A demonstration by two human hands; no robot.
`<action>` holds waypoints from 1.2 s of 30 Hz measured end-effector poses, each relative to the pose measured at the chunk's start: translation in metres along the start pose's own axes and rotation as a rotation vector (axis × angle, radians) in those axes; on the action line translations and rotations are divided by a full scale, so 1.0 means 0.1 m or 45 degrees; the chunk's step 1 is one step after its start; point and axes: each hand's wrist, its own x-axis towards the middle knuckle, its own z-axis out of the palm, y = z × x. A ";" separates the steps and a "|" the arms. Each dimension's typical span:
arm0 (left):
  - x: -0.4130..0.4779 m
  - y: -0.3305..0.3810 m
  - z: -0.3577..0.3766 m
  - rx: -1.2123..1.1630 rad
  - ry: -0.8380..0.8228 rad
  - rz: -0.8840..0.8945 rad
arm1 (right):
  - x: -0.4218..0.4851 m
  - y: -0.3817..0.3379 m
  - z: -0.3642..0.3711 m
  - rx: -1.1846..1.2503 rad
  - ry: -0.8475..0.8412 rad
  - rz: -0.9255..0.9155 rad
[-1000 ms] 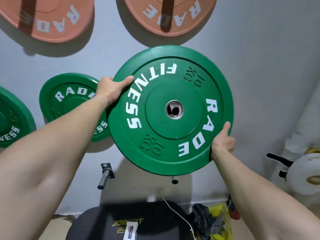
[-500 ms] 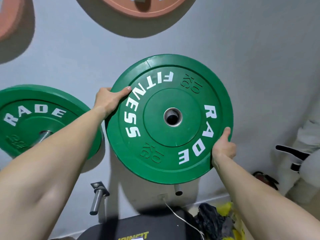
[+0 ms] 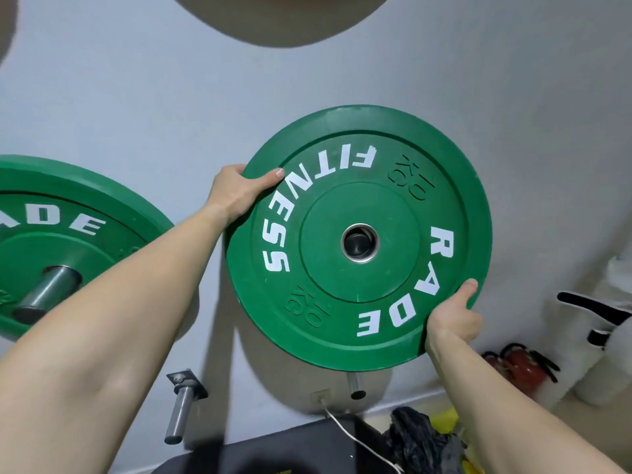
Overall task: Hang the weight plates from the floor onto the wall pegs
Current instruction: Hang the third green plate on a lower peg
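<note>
I hold a green 10 kg weight plate (image 3: 359, 299) with white RADE FITNESS lettering flat against the grey wall. My left hand (image 3: 236, 193) grips its upper left rim. My right hand (image 3: 451, 319) grips its lower right rim. A dark peg end shows inside the plate's steel centre hole (image 3: 359, 242). Another green plate (image 3: 68, 241) hangs on a peg (image 3: 48, 292) at the left. A bare steel wall peg (image 3: 179, 412) sticks out low on the wall, and a second peg (image 3: 355, 384) shows just under the held plate.
A black bench pad (image 3: 273, 453) with a white cable (image 3: 352, 436) lies below. Dark cloth and yellow bags (image 3: 427, 439) sit on the floor. A red fire extinguisher (image 3: 519, 367) and white bags (image 3: 608, 336) stand at the right. A plate's lower edge (image 3: 280, 15) hangs above.
The view has dropped and come closer to the wall. The held plate sits lower and further right on the wall, and a peg end now shows in its centre hole.
</note>
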 end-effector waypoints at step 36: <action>0.27 0.52 0.47 0.727 0.557 0.303 | -0.45 -0.94 1.01 0.158 -0.893 0.519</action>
